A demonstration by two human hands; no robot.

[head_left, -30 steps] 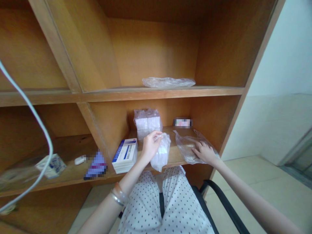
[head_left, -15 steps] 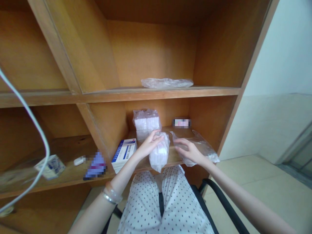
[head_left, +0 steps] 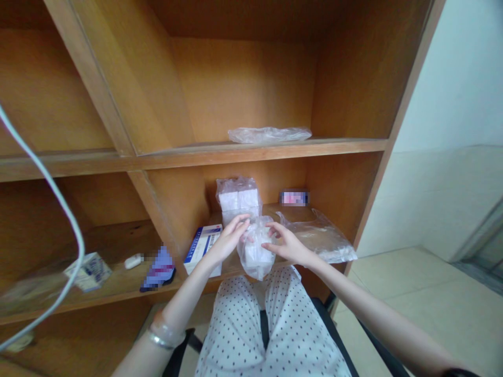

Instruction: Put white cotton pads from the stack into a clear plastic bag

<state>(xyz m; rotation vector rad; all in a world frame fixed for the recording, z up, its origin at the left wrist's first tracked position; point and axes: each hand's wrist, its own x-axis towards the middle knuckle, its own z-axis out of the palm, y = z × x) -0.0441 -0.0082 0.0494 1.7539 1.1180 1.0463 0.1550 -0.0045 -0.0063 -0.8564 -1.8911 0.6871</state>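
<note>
A clear plastic bag [head_left: 257, 255] with white contents, which look like small boxes, sits at the front edge of the lower shelf. My left hand [head_left: 232, 240] grips its left side near the top, fingertips on the film. From the right, my right hand [head_left: 288, 244] has its fingers and thumb curled on the same bag. Just behind stands a stack of white boxes [head_left: 239, 200] wrapped in clear film. A flat clear plastic bag [head_left: 328, 241] lies on the shelf to the right of my right hand.
Left of my left hand lies a white and blue box [head_left: 203, 246]. A blurred pink item [head_left: 294, 198] stands at the back. The left compartment holds a small carton [head_left: 89, 272], a white object [head_left: 134, 261] and a purple packet [head_left: 160, 268]. A white cable [head_left: 58, 193] crosses the left side.
My right hand has moved left, off the flat plastic bag and onto the filled one. My left hand has shifted slightly left and down to the filled bag's left side.
</note>
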